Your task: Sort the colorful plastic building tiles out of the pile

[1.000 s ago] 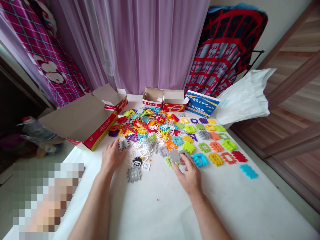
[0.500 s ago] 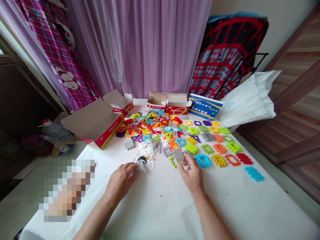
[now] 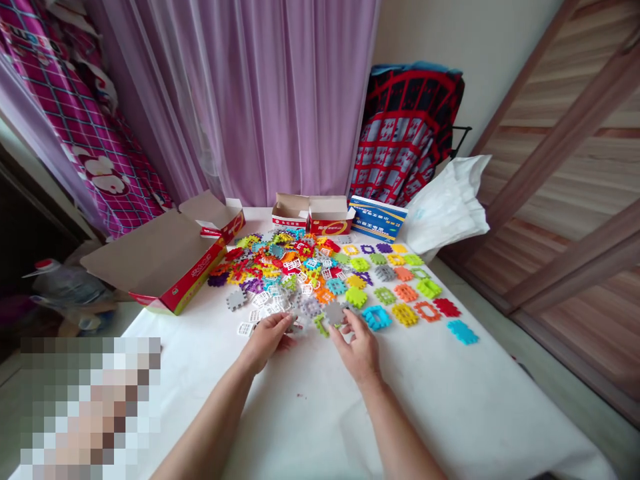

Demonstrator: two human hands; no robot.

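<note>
A white-covered table [image 3: 400,420] bears a heap of multicoloured notched plastic pieces [image 3: 280,257]. At the heap's near edge, the left hand [image 3: 267,339] curls, what it holds impossible to tell; the right hand [image 3: 359,347] grips a flat grey plastic piece [image 3: 334,312] between thumb and fingers.

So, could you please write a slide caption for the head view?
Right hand holding a grey tile, left hand nearby, before a colourful heap of toothed pieces on a white-covered table.
</note>
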